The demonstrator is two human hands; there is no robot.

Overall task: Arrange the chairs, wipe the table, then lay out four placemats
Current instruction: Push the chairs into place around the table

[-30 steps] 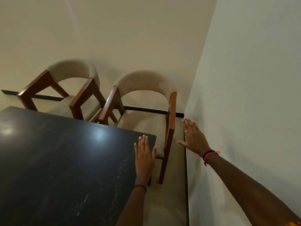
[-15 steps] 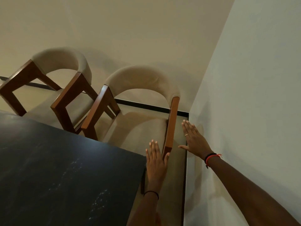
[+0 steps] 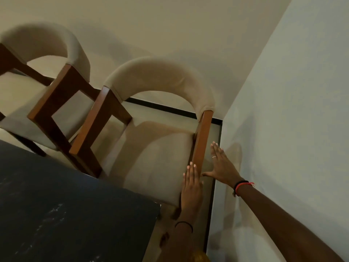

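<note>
Two wooden armchairs with beige padded seats and curved backs stand side by side beyond the dark table [image 3: 56, 214]. The near chair [image 3: 160, 87] is in the corner by the right wall, the far chair [image 3: 47, 42] is at the upper left. My left hand [image 3: 190, 184] lies flat with straight fingers against the front end of the near chair's right wooden arm [image 3: 203, 140]. My right hand [image 3: 221, 165] is spread open just right of that arm, between it and the wall; whether it touches is unclear. No cloth or placemats are in view.
A pale wall [image 3: 292, 110] runs close along the right, leaving a narrow strip of floor [image 3: 209, 214] beside the near chair. A back wall [image 3: 170, 25] with a dark skirting line stands behind both chairs. The table's corner [image 3: 156, 205] ends left of my left forearm.
My left hand has left the table's corner and moved forward and right onto the near chair's right arm. My right hand has come down beside that arm. The view has moved closer.
</note>
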